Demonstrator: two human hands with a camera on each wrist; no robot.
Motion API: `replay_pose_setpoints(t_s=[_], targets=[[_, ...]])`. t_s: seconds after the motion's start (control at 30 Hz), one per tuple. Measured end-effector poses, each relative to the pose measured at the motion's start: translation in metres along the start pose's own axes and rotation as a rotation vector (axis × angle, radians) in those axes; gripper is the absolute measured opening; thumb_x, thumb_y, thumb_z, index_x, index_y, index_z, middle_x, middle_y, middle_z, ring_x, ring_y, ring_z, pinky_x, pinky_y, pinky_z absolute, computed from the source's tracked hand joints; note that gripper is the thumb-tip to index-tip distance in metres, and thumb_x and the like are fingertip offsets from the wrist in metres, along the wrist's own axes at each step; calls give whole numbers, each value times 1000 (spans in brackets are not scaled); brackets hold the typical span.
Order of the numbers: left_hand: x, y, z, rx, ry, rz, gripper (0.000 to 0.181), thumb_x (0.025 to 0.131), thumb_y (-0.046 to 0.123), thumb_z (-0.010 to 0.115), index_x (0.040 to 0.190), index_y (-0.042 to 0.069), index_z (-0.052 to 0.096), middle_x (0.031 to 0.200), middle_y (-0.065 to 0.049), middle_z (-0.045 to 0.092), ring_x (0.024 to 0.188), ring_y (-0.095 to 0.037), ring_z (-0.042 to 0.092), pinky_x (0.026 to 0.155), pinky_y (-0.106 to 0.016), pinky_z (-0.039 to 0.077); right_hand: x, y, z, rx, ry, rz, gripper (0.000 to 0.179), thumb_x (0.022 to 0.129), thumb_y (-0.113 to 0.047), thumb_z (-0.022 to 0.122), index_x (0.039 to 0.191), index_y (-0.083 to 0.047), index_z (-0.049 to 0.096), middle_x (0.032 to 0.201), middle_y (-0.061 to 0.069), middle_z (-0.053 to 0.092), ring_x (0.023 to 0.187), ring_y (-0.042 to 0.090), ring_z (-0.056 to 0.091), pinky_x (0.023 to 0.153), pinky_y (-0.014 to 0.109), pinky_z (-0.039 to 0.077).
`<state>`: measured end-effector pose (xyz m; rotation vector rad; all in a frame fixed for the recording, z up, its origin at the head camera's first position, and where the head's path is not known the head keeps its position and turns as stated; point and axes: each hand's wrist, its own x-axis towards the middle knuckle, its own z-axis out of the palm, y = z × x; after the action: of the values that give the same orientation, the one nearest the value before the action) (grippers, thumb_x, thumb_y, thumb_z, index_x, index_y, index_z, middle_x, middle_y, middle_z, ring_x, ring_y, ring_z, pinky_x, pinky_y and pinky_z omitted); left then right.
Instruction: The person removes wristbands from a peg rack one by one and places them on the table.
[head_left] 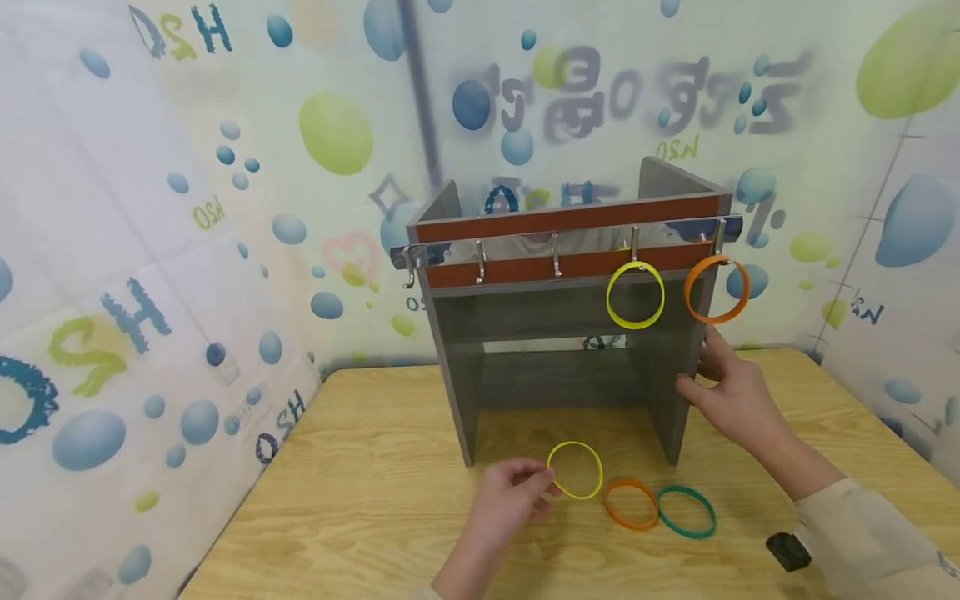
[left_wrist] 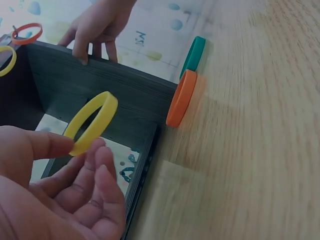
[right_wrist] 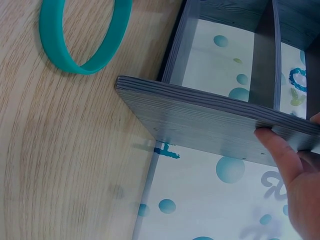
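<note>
In the head view my left hand pinches a yellow wristband between thumb and fingertips, low in front of a dark grey wooden shelf. My right hand grips the right side panel of that shelf; in the right wrist view one digit presses its outer face. Across the shelf's upper front runs a shiny rail with several hooks. Another yellow wristband hangs from the second hook from the right, and an orange wristband from the rightmost one.
On the wood-grain table, right of my left hand, lie a second orange wristband and a green wristband, side by side. A small black object shows by my right sleeve. Patterned curtains surround the table.
</note>
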<state>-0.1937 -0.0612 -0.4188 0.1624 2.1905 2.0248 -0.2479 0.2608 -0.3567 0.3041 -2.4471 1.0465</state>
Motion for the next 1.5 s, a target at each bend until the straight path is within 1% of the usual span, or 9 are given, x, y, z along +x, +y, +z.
replay_pose_setpoints(t_s=[0.2,0.37,0.43,0.73,0.9,1.1,1.23,1.4,1.5], targets=[[-1,-7,1,45,-32,-58,21,99,14,70,108,-5,74,90,-12,78,62,-11,62,58,-21,51,0,0,-1,-4,3,4,84,98,-12,67,170,-20,24,137,38,64,117,60,67,67,16,54],[3,-13,3,115,-34,-97,20,97,14,72,106,-3,76,88,-11,79,59,-8,61,54,-17,47,0,0,-1,0,-2,6,84,99,-12,67,170,-19,24,138,38,63,118,60,67,72,37,66],[6,-16,3,143,-45,-107,19,97,14,72,106,-3,76,87,-11,79,59,-9,61,53,-17,48,0,-1,-1,3,-3,6,84,99,-12,66,171,-18,23,139,39,62,118,60,67,72,39,66],[12,-20,3,230,-72,-130,12,96,11,72,98,0,77,79,-7,77,55,-8,58,49,-15,46,2,-2,0,-2,-25,24,87,100,-15,66,172,-16,18,138,40,62,119,59,67,72,28,62],[14,-18,6,252,-91,-123,12,94,9,73,98,0,79,77,-8,77,53,-8,57,50,-16,47,0,-1,-1,-5,-18,32,85,99,-14,66,171,-16,20,138,40,62,118,59,67,68,16,53],[17,-16,10,282,-99,-133,11,95,9,73,98,1,80,77,-10,78,53,-8,55,50,-17,50,-1,-1,-1,2,-4,19,84,99,-13,65,171,-18,22,136,39,63,118,59,67,66,17,54],[18,-16,10,292,-105,-138,11,97,8,71,100,1,79,77,-11,79,52,-7,54,48,-16,47,-1,0,0,6,4,10,85,99,-12,66,171,-19,23,136,38,64,117,60,68,66,20,57],[20,-15,10,290,-127,-131,21,96,5,72,115,-2,75,77,-11,79,51,-7,54,46,-15,45,0,0,0,11,0,10,85,99,-12,66,171,-21,21,136,38,65,117,60,68,69,14,53],[20,-13,9,278,-145,-133,28,95,4,73,123,-2,72,78,-12,79,51,-7,55,46,-14,44,1,-1,0,9,-5,16,86,99,-13,66,172,-22,21,137,38,64,117,60,68,70,22,60]])
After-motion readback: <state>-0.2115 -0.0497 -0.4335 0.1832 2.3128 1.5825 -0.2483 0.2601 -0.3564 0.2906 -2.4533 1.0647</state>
